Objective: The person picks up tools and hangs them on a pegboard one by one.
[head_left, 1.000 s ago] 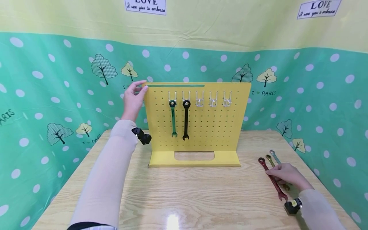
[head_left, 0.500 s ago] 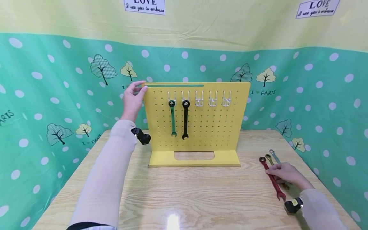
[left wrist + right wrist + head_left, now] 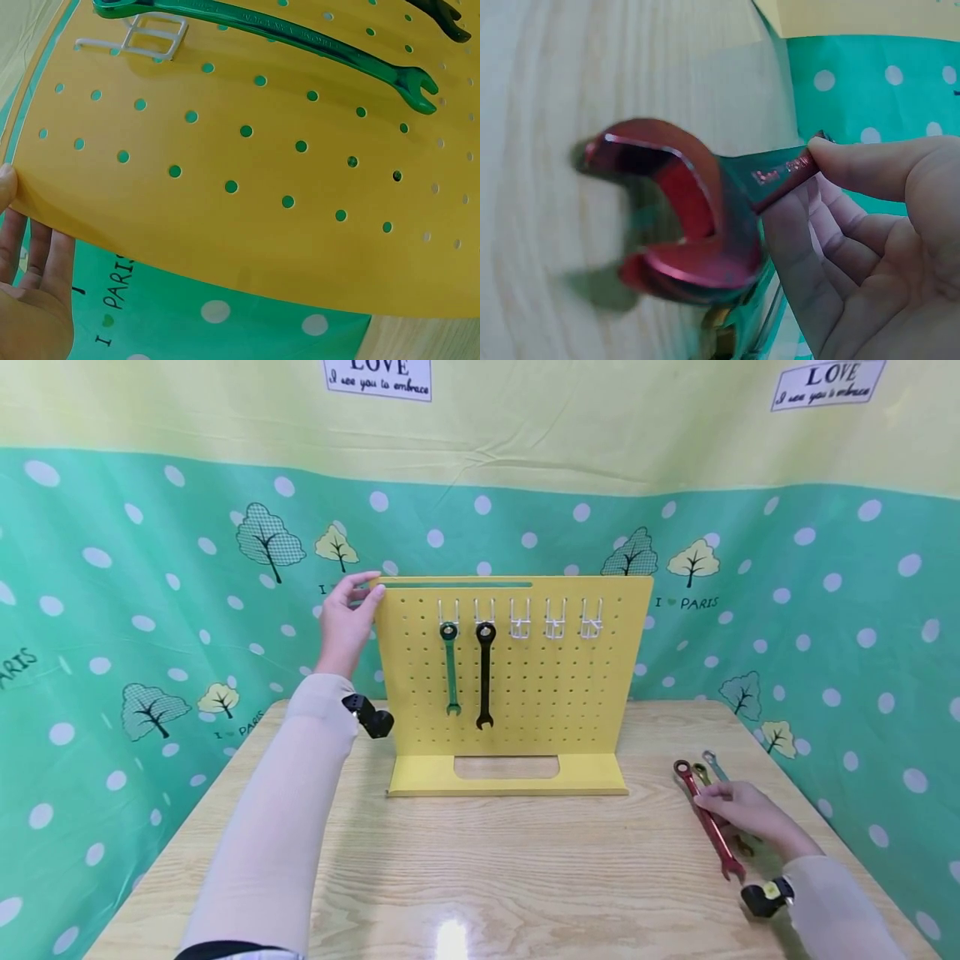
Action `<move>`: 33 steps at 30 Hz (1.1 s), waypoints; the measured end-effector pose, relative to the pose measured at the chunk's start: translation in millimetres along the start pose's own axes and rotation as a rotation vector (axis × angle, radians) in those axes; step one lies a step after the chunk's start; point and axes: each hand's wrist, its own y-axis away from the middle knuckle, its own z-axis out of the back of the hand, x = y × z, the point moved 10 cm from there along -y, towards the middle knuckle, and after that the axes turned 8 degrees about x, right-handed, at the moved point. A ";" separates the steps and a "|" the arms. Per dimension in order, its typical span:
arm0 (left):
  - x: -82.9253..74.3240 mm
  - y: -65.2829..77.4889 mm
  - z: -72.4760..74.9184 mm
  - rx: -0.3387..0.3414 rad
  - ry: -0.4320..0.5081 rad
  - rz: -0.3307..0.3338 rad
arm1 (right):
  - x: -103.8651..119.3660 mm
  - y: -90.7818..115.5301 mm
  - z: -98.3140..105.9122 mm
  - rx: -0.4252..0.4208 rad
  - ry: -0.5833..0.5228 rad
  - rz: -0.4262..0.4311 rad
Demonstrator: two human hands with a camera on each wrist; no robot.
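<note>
While in right hand [image 3: 752, 816], red wrench [image 3: 714, 833].

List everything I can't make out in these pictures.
Head view: lower end of the light-blue wrench, hidden by the right grip.
Head view: middle of the gold wrench, hidden by the same grip.
Left wrist view: ring end of the black combination wrench, cut off by the top edge.
Right wrist view: lettering on the red combination wrench, too small and blurred.
</note>
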 end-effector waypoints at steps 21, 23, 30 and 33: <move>-0.6 -0.6 -0.8 0.002 -0.009 -0.002 | 87.9 -5.9 -10.7 -0.010 -0.051 0.204; -0.3 -0.7 -0.8 0.002 -0.008 0.002 | 98.9 -7.9 -12.9 -0.010 -0.051 0.231; -0.2 -0.1 -0.6 0.006 -0.013 0.009 | 132.7 -15.6 -25.0 0.004 -0.089 0.290; -0.3 0.4 -0.2 0.007 -0.010 0.011 | 146.4 -21.0 -29.6 0.008 -0.099 0.306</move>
